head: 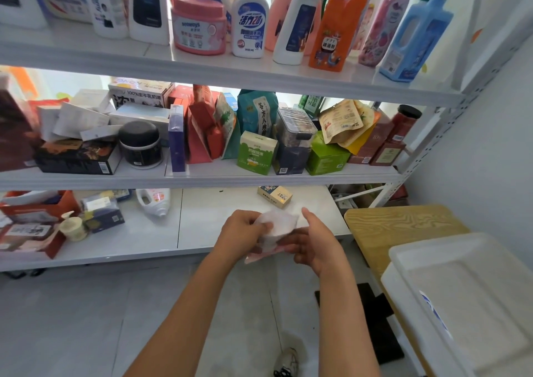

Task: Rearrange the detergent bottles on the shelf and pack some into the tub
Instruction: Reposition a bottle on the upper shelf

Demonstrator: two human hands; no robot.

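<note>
Both my hands hold a soft white and pink pouch (276, 226) in front of the lowest shelf board (202, 232). My left hand (245, 231) grips its left side. My right hand (314, 241) cups its right side and underside. Detergent bottles crowd the top shelf (144, 56): a pink tub-shaped jar (199, 27), a white pump bottle (249, 24), an orange bottle (331, 33), a blue jug (412, 39). One white bottle (154, 200) lies on its side on the lowest shelf. A translucent white tub (461, 298) stands at the lower right with its lid on.
The middle shelf is packed with boxes, pouches and a black jar (140, 144). On the lowest shelf lie red boxes (31, 232) at the left and a small yellow box (274, 196). The tub rests on a wooden stool (403, 226). Grey floor lies below.
</note>
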